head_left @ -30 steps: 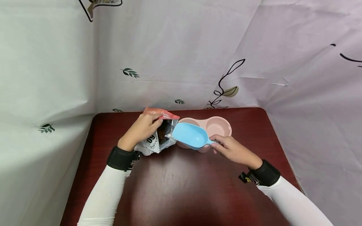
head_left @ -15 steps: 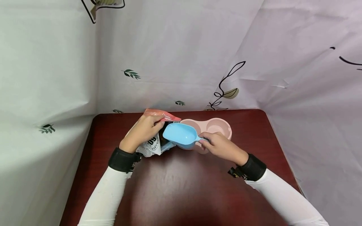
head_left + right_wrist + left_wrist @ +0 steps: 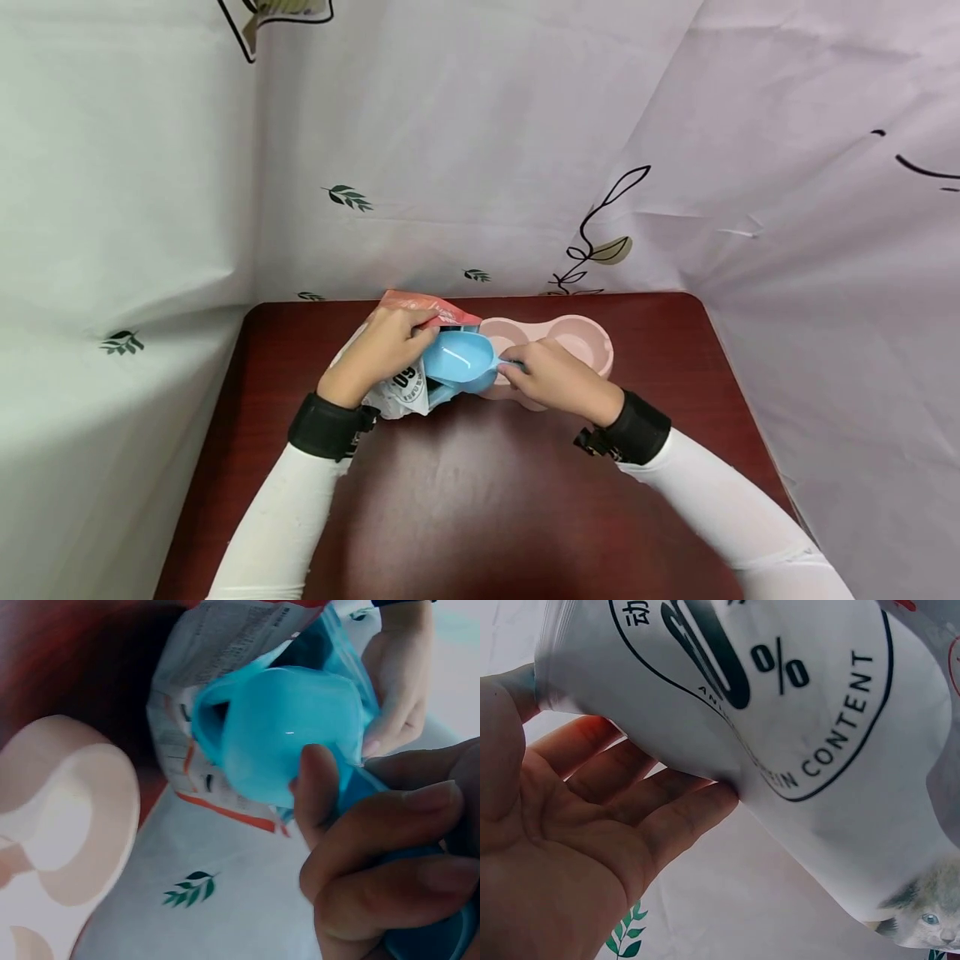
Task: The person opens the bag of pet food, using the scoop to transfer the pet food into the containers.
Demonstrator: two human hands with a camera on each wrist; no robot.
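A white pet food bag (image 3: pixel 405 396) with a red top leans at the table's back left, its mouth facing right. Printing and a kitten picture (image 3: pixel 930 911) show on it in the left wrist view. My left hand (image 3: pixel 378 354) pinches the bag's edge between thumb and fingers. With my right hand (image 3: pixel 558 379) I grip the handle of a light blue scoop (image 3: pixel 292 735). The scoop's front end sits within the bag's mouth, its bowl partly outside. No food shows in the scoop's visible part. The bag's contents are hidden.
Right of the bag stands a pink dish with several round wells (image 3: pixel 537 330), partly behind my right hand. The dark red table (image 3: pixel 450 500) runs toward me in front of both hands. White cloth with leaf prints (image 3: pixel 450 150) hangs behind and beside the table.
My right hand has moved left with the scoop, from above the pink dish into the bag's mouth. My left hand stays on the bag's edge, almost unmoved.
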